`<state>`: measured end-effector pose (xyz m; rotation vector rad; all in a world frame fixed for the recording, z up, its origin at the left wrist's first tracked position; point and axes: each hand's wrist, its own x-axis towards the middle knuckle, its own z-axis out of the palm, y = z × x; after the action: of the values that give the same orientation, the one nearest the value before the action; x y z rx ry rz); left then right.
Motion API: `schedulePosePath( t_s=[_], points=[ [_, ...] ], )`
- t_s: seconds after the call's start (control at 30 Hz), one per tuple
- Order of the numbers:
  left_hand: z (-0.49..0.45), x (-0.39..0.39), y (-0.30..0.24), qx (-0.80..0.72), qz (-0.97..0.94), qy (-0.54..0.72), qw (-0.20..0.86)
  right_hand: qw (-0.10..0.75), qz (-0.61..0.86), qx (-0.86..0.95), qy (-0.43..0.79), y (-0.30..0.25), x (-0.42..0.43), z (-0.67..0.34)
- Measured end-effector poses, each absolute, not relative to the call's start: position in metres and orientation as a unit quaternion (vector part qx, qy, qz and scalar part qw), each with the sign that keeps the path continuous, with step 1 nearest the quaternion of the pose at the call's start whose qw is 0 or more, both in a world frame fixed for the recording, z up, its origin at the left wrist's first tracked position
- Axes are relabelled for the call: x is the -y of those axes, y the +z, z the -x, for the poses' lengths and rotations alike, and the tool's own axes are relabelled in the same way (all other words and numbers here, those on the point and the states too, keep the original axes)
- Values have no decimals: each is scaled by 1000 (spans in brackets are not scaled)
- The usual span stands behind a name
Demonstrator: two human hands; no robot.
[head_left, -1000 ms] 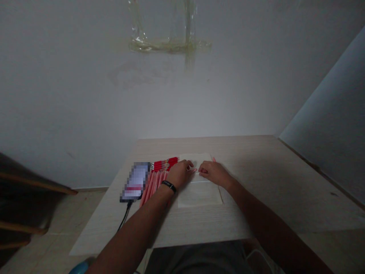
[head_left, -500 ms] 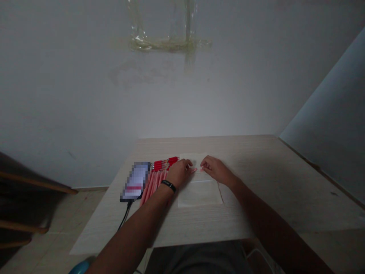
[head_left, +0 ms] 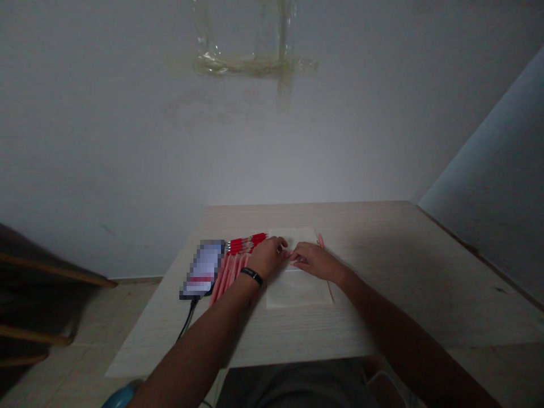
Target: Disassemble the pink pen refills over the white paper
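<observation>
My left hand [head_left: 268, 256] lies over the left part of a white sheet [head_left: 297, 292], its fingers closed on a small slim pink piece [head_left: 289, 254], perhaps part of a pen. From the right, my right hand [head_left: 312, 260] meets it, fingertips pinched at the same pink piece. The fingers cover most of it, so its exact kind is unclear. Just beyond my right hand, a pink pen-like item [head_left: 321, 240] lies at the sheet's right edge. Left of my left hand are a row of pink pens [head_left: 229, 272] and several red pens [head_left: 244, 244].
A phone [head_left: 203, 269] with a blurred screen lies at the left, a black cable [head_left: 187, 323] running from it off the table [head_left: 361, 221]. The wall [head_left: 272, 158] stands behind the table. Something blue and rounded [head_left: 121, 398] shows below the table's front left.
My right hand has moved left and slightly nearer, closing the gap to my left hand. The pink item at the sheet's right edge has come into sight. My left hand has barely moved.
</observation>
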<state>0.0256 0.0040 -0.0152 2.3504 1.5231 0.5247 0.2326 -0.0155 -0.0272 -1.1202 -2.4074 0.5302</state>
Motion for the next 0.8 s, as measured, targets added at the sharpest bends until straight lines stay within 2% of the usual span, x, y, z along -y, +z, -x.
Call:
schedulePosePath(
  t_s=[0.53, 0.8],
  points=[
    [-19, -9, -13, -513, -814, 207, 176, 294, 464, 821, 156, -17, 1, -265],
    [-2, -22, 1, -541, -792, 236, 156, 333, 508, 783, 133, -17, -15, -301]
  ],
)
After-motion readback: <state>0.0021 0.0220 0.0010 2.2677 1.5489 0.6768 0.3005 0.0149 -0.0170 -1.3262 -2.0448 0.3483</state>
